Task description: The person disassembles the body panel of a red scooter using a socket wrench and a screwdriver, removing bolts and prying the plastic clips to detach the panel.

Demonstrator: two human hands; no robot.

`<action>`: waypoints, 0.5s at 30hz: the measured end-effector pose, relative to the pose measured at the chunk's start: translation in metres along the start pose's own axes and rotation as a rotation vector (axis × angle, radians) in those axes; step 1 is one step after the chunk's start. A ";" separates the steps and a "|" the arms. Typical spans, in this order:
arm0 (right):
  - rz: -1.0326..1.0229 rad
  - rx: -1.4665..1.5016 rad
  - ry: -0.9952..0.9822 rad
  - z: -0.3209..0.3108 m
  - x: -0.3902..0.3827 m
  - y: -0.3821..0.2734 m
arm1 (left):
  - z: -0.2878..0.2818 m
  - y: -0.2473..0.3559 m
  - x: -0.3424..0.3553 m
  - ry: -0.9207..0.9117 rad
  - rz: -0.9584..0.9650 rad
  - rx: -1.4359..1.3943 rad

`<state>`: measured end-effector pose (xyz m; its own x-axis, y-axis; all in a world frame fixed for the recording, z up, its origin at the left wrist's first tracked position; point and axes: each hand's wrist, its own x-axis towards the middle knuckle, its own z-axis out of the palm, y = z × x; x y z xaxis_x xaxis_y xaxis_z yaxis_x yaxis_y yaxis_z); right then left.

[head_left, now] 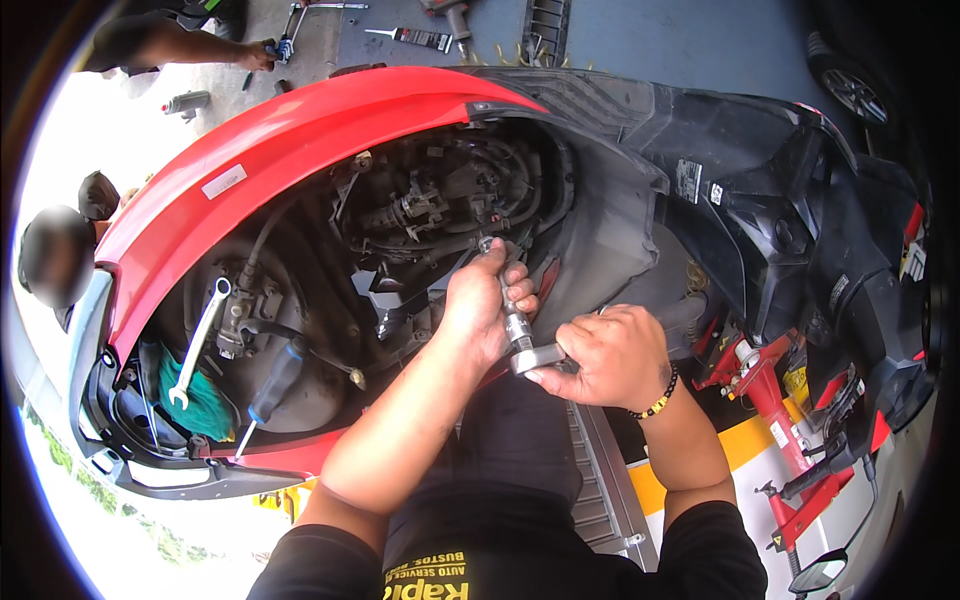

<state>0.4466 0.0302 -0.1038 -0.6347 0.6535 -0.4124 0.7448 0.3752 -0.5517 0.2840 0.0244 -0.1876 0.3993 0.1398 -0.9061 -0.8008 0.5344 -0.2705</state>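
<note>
- One ratchet (540, 358) w/ a metal shaft (517, 328) sits at the scooter's open body, near the engine (430, 205); far end's up by the engine parts, can't tell if it's seated on anything.
- L hand (478, 305): fingers curled round the shaft, thumb along it, prob. to keep it straight & steady.
- R hand (620, 350): closed on the ratchet handle, prob. for leverage.
- Black plastic panel (600, 220) just R of the L hand, likely limits swing; hoses & wires crowd the far end.
- Spanner (200, 340) & blue-handled screwdriver (280, 380) lie in the rear of the opening, prob. parked for easy reach; green cloth or brush (203, 400) beside them.
- Red body panel (250, 160) rims the far side.
- Further out: red stand (775, 410) at R; power tool (455, 22) on floor; co-worker's hand (258, 56) at tools, top L.
</note>
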 end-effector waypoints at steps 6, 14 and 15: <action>-0.043 0.016 -0.055 0.009 0.014 0.011 | -0.010 0.000 0.006 -0.128 -0.032 -0.091; 0.278 0.866 0.276 0.009 0.022 -0.045 | 0.015 0.028 -0.039 -0.404 0.084 -0.092; 0.314 1.034 0.253 0.007 0.026 -0.054 | 0.013 0.030 -0.043 -0.387 0.128 -0.051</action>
<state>0.3887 0.0222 -0.0895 -0.2997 0.7829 -0.5452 0.2598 -0.4829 -0.8363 0.2487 0.0451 -0.1522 0.4255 0.5106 -0.7471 -0.8721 0.4517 -0.1880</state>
